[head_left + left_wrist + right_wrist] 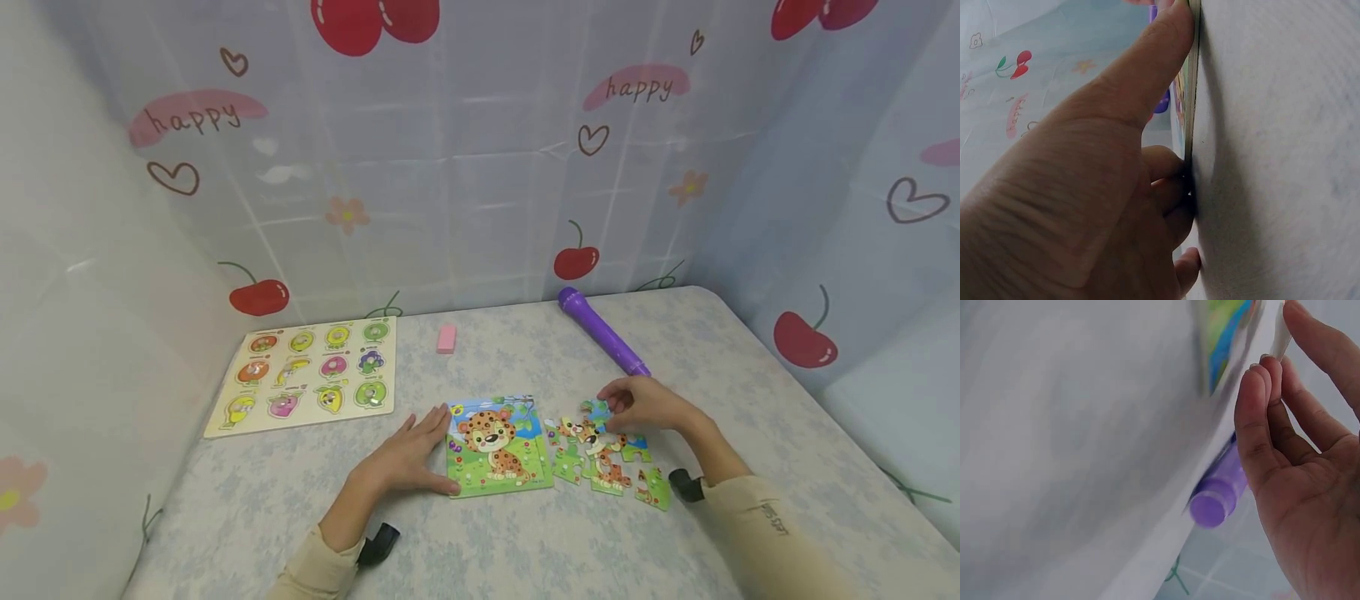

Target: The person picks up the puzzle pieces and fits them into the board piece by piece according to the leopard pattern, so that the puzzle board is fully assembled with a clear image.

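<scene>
A square jigsaw board [498, 450] with a leopard cub picture lies face up at the table's middle. My left hand [405, 454] is spread against its left side, thumb at the near left corner; the left wrist view shows the thumb [1154, 62] on the board's edge. Just right of the board are loose puzzle pieces [611, 475], some overlapping, with parts of a leopard, grass and sky. Above their far side my right hand [648, 406] pinches a puzzle piece [1282, 334] between thumb and fingertips; it appears edge-on in the right wrist view.
A wooden fruit peg puzzle [307, 375] lies at the back left. Behind the leopard board is a pink eraser-like block [447, 339]. A purple toy microphone [603, 332] lies beyond my right hand. Printed curtains [480, 167] hang around the table [510, 550].
</scene>
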A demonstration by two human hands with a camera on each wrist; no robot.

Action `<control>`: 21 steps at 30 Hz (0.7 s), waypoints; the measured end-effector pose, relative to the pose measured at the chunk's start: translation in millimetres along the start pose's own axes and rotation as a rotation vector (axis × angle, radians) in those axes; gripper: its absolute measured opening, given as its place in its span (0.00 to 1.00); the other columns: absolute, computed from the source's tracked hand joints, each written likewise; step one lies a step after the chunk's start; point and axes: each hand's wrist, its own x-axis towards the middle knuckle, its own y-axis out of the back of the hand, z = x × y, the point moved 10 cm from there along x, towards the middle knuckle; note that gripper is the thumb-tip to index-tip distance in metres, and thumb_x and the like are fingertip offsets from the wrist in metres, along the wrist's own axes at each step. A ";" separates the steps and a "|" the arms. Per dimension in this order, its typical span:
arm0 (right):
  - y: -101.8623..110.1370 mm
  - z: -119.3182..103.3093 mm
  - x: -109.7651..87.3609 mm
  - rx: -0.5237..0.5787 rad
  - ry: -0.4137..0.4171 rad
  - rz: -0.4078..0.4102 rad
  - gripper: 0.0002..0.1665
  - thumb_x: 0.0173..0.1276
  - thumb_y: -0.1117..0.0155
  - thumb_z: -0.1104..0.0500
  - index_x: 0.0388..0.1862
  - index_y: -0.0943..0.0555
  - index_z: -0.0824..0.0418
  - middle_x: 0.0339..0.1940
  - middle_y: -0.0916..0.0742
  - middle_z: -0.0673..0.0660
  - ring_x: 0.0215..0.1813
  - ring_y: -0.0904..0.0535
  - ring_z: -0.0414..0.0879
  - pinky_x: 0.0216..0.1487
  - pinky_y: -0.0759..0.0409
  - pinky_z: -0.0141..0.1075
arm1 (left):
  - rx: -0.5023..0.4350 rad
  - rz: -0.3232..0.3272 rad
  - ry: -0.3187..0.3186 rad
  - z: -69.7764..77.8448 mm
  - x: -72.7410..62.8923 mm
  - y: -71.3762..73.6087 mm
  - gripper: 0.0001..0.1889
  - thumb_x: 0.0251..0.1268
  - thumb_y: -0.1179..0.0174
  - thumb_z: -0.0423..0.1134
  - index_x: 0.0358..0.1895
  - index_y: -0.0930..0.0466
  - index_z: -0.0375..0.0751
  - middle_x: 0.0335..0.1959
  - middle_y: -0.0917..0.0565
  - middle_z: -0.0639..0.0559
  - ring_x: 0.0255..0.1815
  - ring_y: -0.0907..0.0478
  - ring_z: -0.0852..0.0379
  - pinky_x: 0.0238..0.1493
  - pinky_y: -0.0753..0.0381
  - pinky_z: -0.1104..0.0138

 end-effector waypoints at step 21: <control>-55.8 -79.1 48.8 0.043 0.065 -0.032 0.24 0.54 0.24 0.60 0.50 0.18 0.63 0.36 0.16 0.54 0.37 0.23 0.43 0.39 0.21 0.34 | 0.007 -0.001 -0.001 0.1 0.4 0.4 0.64 0.43 0.32 0.69 0.78 0.54 0.37 0.81 0.53 0.45 0.82 0.56 0.49 0.81 0.59 0.49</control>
